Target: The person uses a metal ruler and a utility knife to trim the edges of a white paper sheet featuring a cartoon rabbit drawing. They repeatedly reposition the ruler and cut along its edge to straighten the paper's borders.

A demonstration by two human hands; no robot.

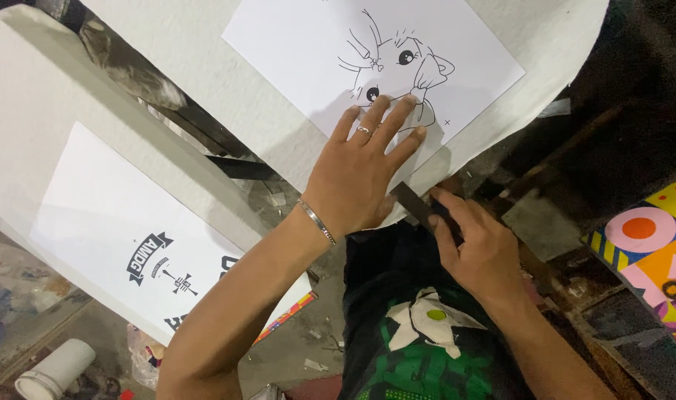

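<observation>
A white sheet (308, 44) with a black line drawing of a cartoon face lies on a white padded board (204, 52). My left hand (360, 170) rests flat on the sheet's near corner, fingers spread, with a ring and a thin bracelet on it. My right hand (479, 248) holds a small flat black tool (416, 204) against the board's near edge, just beside my left hand's heel.
A second white board (27, 111) at left carries another sheet (123, 230) with black printed artwork. A white cylinder (52, 368) stands on the floor at lower left. A colourful patterned panel (653, 248) lies at right. Dark, stained framework runs between the boards.
</observation>
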